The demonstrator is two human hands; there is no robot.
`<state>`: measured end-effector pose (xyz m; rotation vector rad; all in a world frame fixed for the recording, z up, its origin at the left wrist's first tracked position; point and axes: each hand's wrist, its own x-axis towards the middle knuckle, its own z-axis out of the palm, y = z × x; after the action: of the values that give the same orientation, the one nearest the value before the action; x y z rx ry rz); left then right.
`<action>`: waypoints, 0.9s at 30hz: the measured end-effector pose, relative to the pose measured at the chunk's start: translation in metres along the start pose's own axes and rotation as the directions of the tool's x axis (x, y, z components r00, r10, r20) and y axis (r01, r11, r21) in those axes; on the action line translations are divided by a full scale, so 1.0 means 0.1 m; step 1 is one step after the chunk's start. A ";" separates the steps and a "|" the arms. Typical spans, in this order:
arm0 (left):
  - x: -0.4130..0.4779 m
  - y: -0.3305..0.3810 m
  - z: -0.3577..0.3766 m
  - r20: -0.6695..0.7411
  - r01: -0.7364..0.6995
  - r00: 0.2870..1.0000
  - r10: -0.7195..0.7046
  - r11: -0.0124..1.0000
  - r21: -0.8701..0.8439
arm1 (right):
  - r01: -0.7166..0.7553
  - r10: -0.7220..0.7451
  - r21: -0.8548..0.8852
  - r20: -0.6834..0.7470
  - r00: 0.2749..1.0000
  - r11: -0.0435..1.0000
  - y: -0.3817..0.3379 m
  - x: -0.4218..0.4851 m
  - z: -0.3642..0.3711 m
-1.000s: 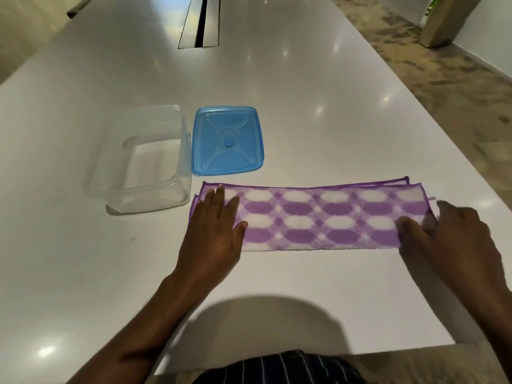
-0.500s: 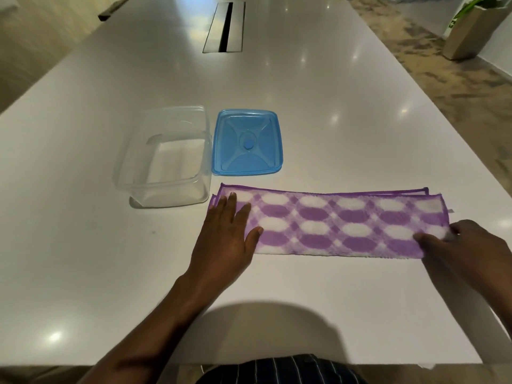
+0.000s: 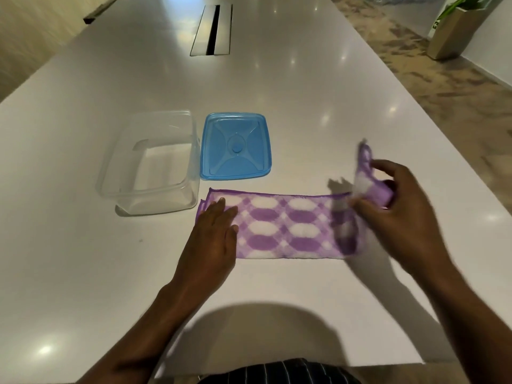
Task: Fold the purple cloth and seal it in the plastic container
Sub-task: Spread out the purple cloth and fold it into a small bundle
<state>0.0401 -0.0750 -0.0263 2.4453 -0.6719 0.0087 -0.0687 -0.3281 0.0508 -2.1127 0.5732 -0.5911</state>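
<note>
The purple-and-white patterned cloth (image 3: 288,225) lies as a long folded strip on the white table (image 3: 318,92). My left hand (image 3: 213,236) presses flat on its left end, fingers spread. My right hand (image 3: 393,206) grips the strip's right end and holds it lifted and curled above the table. Beyond the cloth sits the clear plastic container (image 3: 152,162), empty and open. Its blue lid (image 3: 235,146) lies flat to the right of the container, apart from the cloth.
A cable slot (image 3: 212,30) is set into the table at the far middle. To the right the table's edge runs diagonally, with patterned floor beyond it and a planter box (image 3: 451,34) at the far right.
My right hand has picked up the right end of the cloth and carried it up and leftward. My left hand stays pressed on the left end.
</note>
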 end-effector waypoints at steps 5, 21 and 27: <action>-0.02 0.04 -0.05 -0.109 0.000 0.994 -0.022 0.979 -0.206 | 0.208 -0.214 0.070 0.110 0.971 0.976 -0.49 -0.05 0.62; -0.08 0.38 -0.45 -0.591 -0.291 0.789 0.166 0.949 -0.121 | 0.291 -0.269 -0.110 0.180 0.946 0.950 -0.41 -0.03 1.06; 0.32 0.36 -0.23 -0.046 -0.345 0.938 0.343 0.937 -0.050 | 0.651 -0.384 -0.362 0.582 0.717 0.667 -0.23 0.01 1.20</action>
<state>0.0551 -0.1020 0.0177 2.2370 -1.0604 0.1705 0.0073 -0.2435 0.0067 -2.8877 -0.2291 -0.2017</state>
